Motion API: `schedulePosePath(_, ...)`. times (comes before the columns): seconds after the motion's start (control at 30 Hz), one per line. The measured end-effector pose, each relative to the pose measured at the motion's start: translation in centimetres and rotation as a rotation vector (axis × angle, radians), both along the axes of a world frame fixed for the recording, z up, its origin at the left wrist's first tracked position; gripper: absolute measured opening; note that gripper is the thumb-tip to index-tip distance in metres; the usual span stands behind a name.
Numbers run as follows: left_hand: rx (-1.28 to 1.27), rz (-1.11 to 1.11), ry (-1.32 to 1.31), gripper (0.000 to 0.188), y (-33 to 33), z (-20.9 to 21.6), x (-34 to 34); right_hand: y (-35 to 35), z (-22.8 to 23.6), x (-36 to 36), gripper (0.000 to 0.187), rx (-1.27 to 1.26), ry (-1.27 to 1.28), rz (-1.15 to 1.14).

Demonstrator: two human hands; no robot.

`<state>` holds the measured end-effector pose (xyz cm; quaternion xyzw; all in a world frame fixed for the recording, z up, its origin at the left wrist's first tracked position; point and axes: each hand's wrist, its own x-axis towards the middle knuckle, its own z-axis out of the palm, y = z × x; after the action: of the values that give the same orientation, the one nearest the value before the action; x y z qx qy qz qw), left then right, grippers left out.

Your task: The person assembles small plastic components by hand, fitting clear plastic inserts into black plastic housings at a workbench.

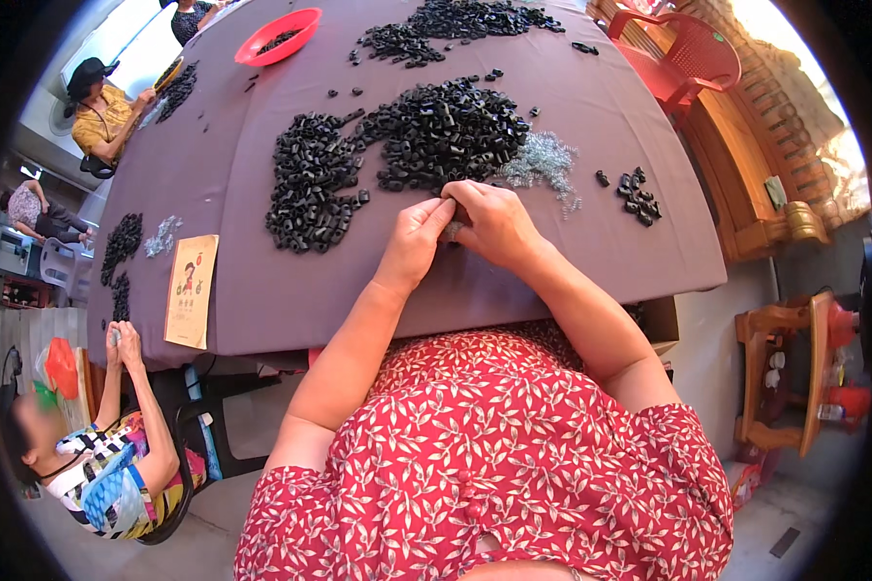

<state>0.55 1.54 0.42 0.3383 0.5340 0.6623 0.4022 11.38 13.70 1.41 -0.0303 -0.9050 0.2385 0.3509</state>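
Note:
My left hand (415, 238) and my right hand (497, 225) meet over the near side of the table, fingertips pinched together. Whatever lies between the fingers is too small and covered to name; a pale greyish bit shows between the palms. Just beyond my hands rises a large heap of small black plastic pieces (451, 131). A second heap of such pieces (310, 184) spreads to the left. Beside the large heap, to the right, lies a tangle of small silvery coil springs (543, 163). Farther right sits a small cluster of black pieces (639, 198).
A brown cloth covers the table (233, 194). A worn booklet (192, 290) lies at the left edge, near a person (116, 455) with raised hands. Farther off are a red bowl (279, 37), more black pieces (475, 17), a person in yellow (111, 121) and a red chair (683, 58).

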Motion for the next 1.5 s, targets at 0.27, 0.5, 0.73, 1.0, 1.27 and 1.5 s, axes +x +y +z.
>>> schedulePosePath(0.27,0.028,0.090,0.033,0.025,0.2,-0.5,0.7,-0.3,0.3,0.1,0.039,0.024,-0.078,-0.002)
schedulePosePath(0.5,0.033,0.058,-0.018,0.026,0.5,-0.3,0.4,-0.2,0.2,0.2,0.042,-0.003,-0.121,-0.018)
schedulePosePath(0.73,0.033,0.029,0.048,0.029,0.2,-0.8,0.0,-0.2,0.2,0.2,0.042,0.010,-0.095,-0.004)
schedulePosePath(1.0,0.014,0.098,0.016,0.030,0.4,-0.8,0.4,-0.4,-0.1,-0.3,0.037,0.033,-0.109,-0.028)
schedulePosePath(1.27,0.024,0.079,0.000,0.030,0.4,-0.6,0.4,-0.7,0.3,-0.1,0.035,-0.082,-0.102,-0.033)
schedulePosePath(1.5,0.050,0.071,-0.007,0.027,0.3,-0.4,0.6,-0.4,0.6,0.2,0.041,-0.193,-0.142,0.010)
